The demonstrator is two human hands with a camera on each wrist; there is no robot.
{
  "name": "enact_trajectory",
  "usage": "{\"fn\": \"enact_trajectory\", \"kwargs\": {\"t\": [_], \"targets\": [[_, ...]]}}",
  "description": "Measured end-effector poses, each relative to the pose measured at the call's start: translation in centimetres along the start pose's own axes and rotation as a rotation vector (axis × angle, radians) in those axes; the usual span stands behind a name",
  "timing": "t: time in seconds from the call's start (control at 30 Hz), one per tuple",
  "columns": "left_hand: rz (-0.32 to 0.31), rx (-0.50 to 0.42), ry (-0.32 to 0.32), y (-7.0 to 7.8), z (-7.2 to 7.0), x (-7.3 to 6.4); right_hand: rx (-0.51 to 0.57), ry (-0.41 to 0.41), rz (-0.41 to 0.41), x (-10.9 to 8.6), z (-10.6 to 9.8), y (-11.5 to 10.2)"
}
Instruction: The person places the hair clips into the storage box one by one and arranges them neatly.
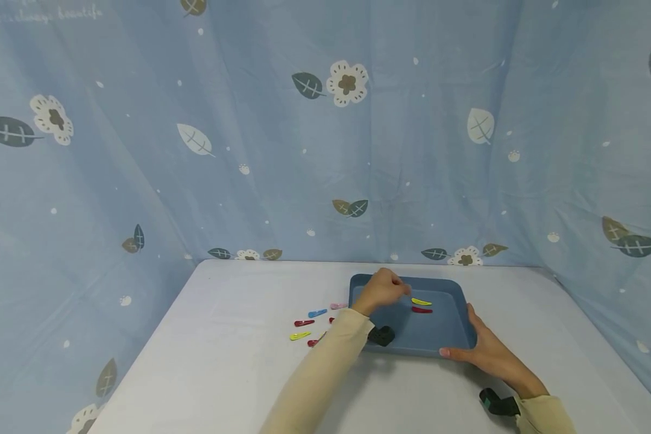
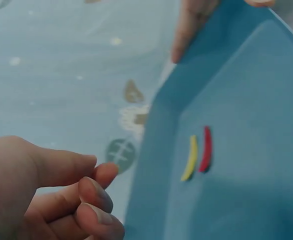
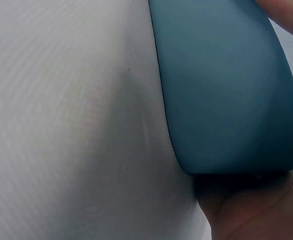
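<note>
- A blue tray (image 1: 439, 334), round-cornered, open side up, its near right corner gripped by a right hand (image 1: 490, 351).
- A yellow clip (image 1: 421, 301) and a red clip (image 1: 422, 310) lie side by side, apart, inside.
- Pink (image 1: 339, 306), blue (image 1: 317, 313), red (image 1: 304, 323) and yellow (image 1: 300, 336) clips sit scattered left of it.

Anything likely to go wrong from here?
1. The left hand is close to the yellow clip in the tray; it could nudge it into the red clip alongside.
2. The right hand grips the tray's near right corner; a tug might slide both clips.
3. The left sleeve crosses near the loose clips beside the tray and could brush them.
</note>
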State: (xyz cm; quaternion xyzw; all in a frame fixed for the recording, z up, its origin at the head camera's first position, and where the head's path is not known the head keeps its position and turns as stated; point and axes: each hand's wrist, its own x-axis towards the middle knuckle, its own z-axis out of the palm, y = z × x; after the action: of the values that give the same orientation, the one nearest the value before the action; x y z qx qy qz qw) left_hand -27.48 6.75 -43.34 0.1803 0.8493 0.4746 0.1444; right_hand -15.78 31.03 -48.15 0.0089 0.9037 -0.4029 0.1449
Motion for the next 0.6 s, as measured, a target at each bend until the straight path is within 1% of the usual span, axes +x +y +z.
{"fn": "enact_trajectory", "kwargs": {"t": [0.1, 0.37, 0.5, 0.6], "targets": [[0.018, 0.005, 0.019, 0.2, -1.6, -0.9, 0.008, 0.005, -0.013, -0.1, 0.0, 0.1], [0.072, 0.041, 0.089, -0.4, -5.9, -3.3, -0.002, 0.025, -0.058, -0.2, 0.0, 0.2], [0.089, 0.041, 0.123, -0.5, -7.7, -4.5, -0.008, 0.031, -0.061, -0.2, 0.1, 0.3], [0.127, 0.047, 0.153, -0.8, -8.8, -5.4, -0.003, 0.029, -0.062, -0.1, 0.1, 0.3]]}}
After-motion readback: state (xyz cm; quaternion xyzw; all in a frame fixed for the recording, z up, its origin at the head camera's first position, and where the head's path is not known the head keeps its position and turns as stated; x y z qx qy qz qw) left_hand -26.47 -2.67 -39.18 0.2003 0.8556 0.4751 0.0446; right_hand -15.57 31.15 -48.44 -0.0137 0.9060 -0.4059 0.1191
